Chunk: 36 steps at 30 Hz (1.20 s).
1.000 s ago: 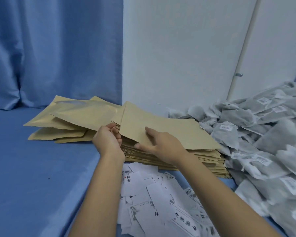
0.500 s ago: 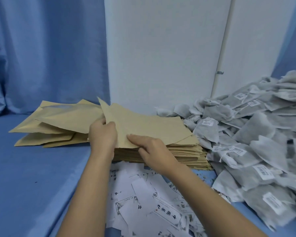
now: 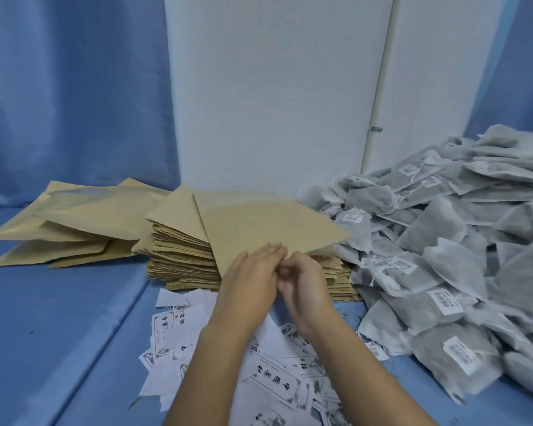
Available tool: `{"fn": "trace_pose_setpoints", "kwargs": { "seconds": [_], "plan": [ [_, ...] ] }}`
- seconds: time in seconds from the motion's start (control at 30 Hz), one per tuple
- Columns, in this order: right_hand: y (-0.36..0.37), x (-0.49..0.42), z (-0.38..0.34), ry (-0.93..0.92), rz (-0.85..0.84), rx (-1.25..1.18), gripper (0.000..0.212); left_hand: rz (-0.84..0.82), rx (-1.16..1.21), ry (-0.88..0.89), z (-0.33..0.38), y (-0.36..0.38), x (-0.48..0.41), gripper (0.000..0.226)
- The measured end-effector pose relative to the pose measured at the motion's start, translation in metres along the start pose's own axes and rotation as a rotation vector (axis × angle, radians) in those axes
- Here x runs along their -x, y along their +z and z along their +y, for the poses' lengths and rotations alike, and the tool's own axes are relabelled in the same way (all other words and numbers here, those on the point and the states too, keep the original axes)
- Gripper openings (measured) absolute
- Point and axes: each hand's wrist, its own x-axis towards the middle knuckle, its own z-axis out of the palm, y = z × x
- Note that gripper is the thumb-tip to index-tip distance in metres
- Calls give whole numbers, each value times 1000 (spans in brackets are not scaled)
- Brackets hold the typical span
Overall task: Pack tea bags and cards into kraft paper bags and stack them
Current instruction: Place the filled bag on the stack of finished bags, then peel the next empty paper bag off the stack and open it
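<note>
One flat kraft paper bag [image 3: 268, 224] is lifted off the tall stack of empty kraft bags [image 3: 182, 256]. Both hands meet at its near edge. My left hand [image 3: 250, 281] lies with straight fingers against that edge. My right hand [image 3: 305, 284] has its fingers curled onto the edge beside the left. A few filled kraft bags [image 3: 74, 219] lie overlapped to the left of the stack. White printed cards [image 3: 173, 330] are scattered in front, partly hidden by my forearms. Grey tea bags [image 3: 443, 256] with white labels are heaped on the right.
Everything lies on a blue cloth surface [image 3: 59, 333] with open cloth to the left. A white panel [image 3: 274, 103] stands right behind the stack, and blue curtain [image 3: 74, 87] hangs at the back left.
The lifted bag has swung round and come nearer. Both hands moved from its left side to its near edge and now meet there. The camera turned slightly left.
</note>
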Motion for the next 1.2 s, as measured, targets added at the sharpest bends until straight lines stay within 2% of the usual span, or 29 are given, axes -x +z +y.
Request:
{"fn": "trace_pose_setpoints", "kwargs": {
  "seconds": [0.1, 0.23, 0.33, 0.4, 0.63, 0.83, 0.9, 1.03, 1.2],
  "plan": [
    [-10, 7, -2, 180, -39, -236, 30, -73, 22, -66, 0, 12, 3, 42],
    [-18, 7, -1, 189, -25, -250, 52, -74, 199, -202, 0, 13, 5, 36],
    [-18, 6, -3, 159, -5, -172, 33, -75, 359, -292, 0, 12, 5, 37],
    [-19, 5, -3, 151, -12, -150, 29, -65, 417, -304, 0, 11, 5, 36],
    [-19, 2, -4, 128, -35, -106, 29, -62, 74, -137, 1, 7, 8, 40],
    [-17, 2, -1, 65, 0, 133, 27, -78, 8, -103, 4, 7, 8, 69],
    [-16, 2, -2, 53, 8, 134, 26, -65, 62, -116, 4, 5, 8, 66],
    [-15, 2, -4, 50, 36, 65, 24, 12, 120, -99, 7, 4, 7, 44],
    [-13, 5, -3, 58, 96, 9, 17, 61, 46, -73, 11, 7, 6, 48]
  ]
}}
